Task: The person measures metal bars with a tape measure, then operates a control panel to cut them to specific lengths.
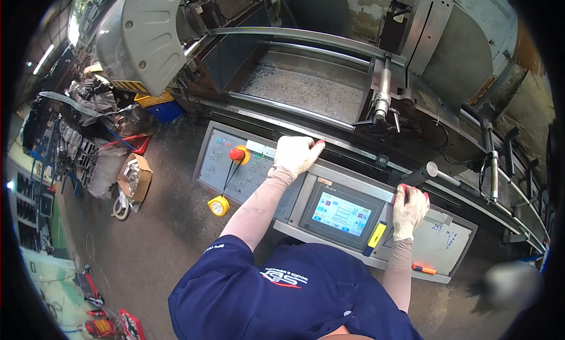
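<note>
Both hands wear white gloves. My left hand (296,155) is closed over the upper edge of the grey control panel (215,176), its thumb pointing right. Further right, my right hand (409,210) curls around the same edge, and red shows at its fingertips. Between the hands is a lit touch screen (343,213). A red emergency stop button (236,154) sits left of my left hand, with a yellow tape measure (218,206) hanging from it by a cord. A yellow, dark-ended tool (376,235) and an orange marker-like item (424,269) lie near my right forearm.
Behind the panel stands a large machine with metal rails (291,109) and a bed strewn with chips (306,81). A grey cover (144,37) rises at left. A cardboard box (135,178) and stacked metal profiles (73,149) are on the left.
</note>
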Tool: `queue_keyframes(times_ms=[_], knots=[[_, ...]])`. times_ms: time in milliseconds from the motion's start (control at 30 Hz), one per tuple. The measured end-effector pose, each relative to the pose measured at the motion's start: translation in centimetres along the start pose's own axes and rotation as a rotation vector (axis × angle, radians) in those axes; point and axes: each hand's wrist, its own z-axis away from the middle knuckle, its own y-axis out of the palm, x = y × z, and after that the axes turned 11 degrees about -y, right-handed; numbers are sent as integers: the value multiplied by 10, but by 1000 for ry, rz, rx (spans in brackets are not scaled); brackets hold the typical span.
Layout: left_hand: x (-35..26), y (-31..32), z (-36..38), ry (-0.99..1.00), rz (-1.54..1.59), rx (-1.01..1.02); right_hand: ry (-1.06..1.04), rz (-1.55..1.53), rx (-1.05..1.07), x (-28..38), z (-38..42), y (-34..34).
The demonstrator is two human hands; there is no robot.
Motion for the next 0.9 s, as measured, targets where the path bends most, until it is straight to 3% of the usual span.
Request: queue_keyframes(times_ms=[500,700,900], knots=[[1,-2,0,9,3,20,13,-23,20,1,0,-2],[6,-14,7,116,132,80,-153,-112,22,1,5,-21],[-3,-11,5,67,-6,58,-74,-82,-9,4,3,-10]])
